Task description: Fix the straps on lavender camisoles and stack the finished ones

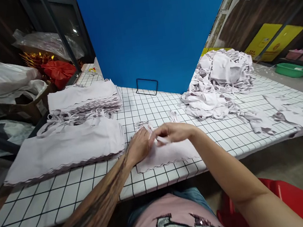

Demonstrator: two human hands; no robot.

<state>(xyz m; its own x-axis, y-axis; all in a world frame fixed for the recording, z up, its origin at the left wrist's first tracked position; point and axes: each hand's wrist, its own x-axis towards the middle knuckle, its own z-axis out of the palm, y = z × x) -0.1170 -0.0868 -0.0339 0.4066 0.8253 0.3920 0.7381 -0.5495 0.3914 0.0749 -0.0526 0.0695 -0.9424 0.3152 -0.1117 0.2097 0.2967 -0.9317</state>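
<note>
A pale camisole (172,155) with a scalloped hem lies flat in front of me, its straps toward the far side. My right hand (172,131) is closed in a pinch on a thin strap (162,140) of it, somewhat smeared by motion. Right beside it, my left hand (139,144) rests at the camisole's upper left, fingers curled in on the strap area. Its fingertips are partly hidden where the two hands meet. More strap loops (173,116) stick out beyond the hands.
Neat stacks of like camisoles, a near stack (70,144) and a far stack (83,97), stand left. A tangled heap (227,68) lies right, with loose pieces (257,120). A blue panel (144,27) rises behind the checked table (146,176). A red chair (292,202) stands lower right.
</note>
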